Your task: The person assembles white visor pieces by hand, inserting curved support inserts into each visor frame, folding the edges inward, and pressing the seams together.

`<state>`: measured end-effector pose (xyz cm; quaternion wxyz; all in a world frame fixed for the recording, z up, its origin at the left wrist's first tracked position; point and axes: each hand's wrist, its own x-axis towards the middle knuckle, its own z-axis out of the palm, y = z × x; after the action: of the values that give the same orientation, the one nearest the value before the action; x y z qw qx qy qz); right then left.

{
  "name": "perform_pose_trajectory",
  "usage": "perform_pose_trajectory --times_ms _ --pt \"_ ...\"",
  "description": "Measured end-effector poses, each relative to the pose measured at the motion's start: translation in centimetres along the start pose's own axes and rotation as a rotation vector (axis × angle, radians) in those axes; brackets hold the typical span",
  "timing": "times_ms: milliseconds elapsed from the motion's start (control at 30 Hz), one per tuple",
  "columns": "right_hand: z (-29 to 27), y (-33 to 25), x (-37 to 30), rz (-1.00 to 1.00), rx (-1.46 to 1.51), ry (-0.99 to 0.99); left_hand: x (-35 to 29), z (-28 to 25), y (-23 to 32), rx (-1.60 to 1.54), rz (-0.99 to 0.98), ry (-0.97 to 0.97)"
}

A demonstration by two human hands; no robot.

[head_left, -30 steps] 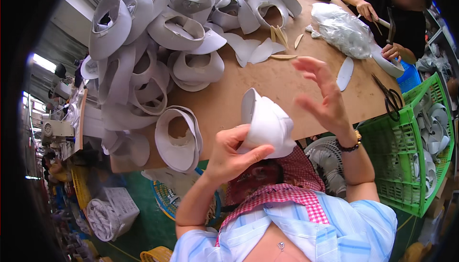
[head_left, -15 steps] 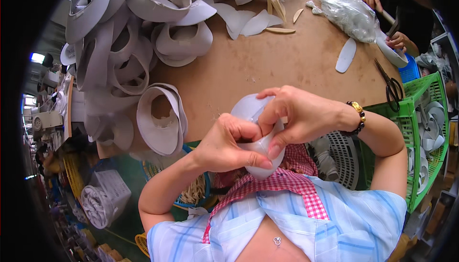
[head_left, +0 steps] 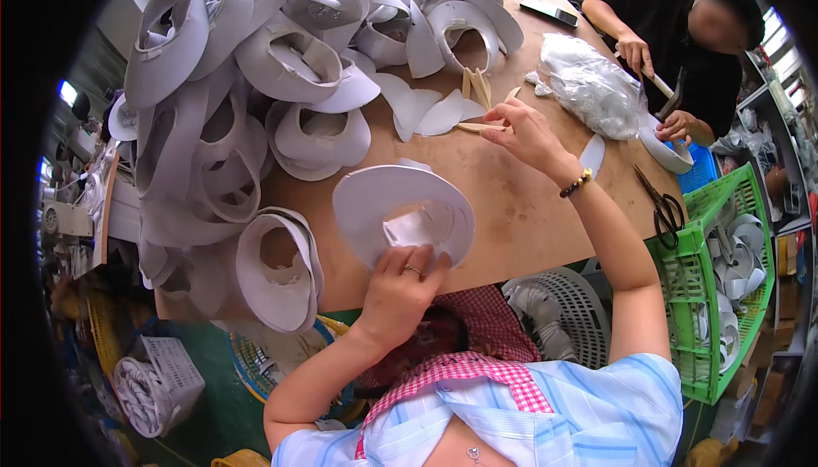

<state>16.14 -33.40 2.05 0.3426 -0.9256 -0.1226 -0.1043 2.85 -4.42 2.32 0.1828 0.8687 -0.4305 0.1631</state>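
Note:
My left hand (head_left: 402,284) grips the near rim of a white ring-shaped piece (head_left: 362,203) with a wide brim, much like a visor or shoe upper. This piece is tilted above the table's front edge, and a glossy inner part shows through its opening. Stretched out over the table, my right hand (head_left: 530,136) has its fingertips at a thin pale strip (head_left: 480,127). Thumb and fingers look apart there, with the strip just beside them. More pale strips (head_left: 477,86) lean together just beyond. Flat white pieces (head_left: 407,107) lie to their left.
Stacked white brimmed pieces (head_left: 315,62) crowd the table's left side, with a nested pair (head_left: 274,271) at its front-left corner. Scissors (head_left: 663,209) lie at the right edge, near a green crate (head_left: 694,322). Beyond a plastic-wrapped bundle (head_left: 588,83), a co-worker (head_left: 682,49) handles a tool.
My right hand has left the white piece and reached forward to the pale strips. My left hand still holds the piece, now farther left and over the table edge. The view has tilted upward.

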Motion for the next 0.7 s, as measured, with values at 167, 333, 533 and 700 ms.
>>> perform_pose_trajectory --times_ms 167,333,533,700 --pt "-0.4 2.2 0.8 0.073 -0.225 -0.064 -0.8 0.5 0.5 0.217 0.097 -0.134" --pt "-4.6 -5.8 -3.8 0.042 0.018 0.151 -0.7 0.7 0.8 0.282 0.092 -0.144" --pt "0.9 -13.6 -10.3 -0.197 0.471 -0.292 -0.4 0.8 2.1 0.407 0.146 -0.116" --pt "4.2 -11.6 -12.3 0.112 0.348 0.001 -0.7 1.8 2.0 0.329 0.062 -0.036"
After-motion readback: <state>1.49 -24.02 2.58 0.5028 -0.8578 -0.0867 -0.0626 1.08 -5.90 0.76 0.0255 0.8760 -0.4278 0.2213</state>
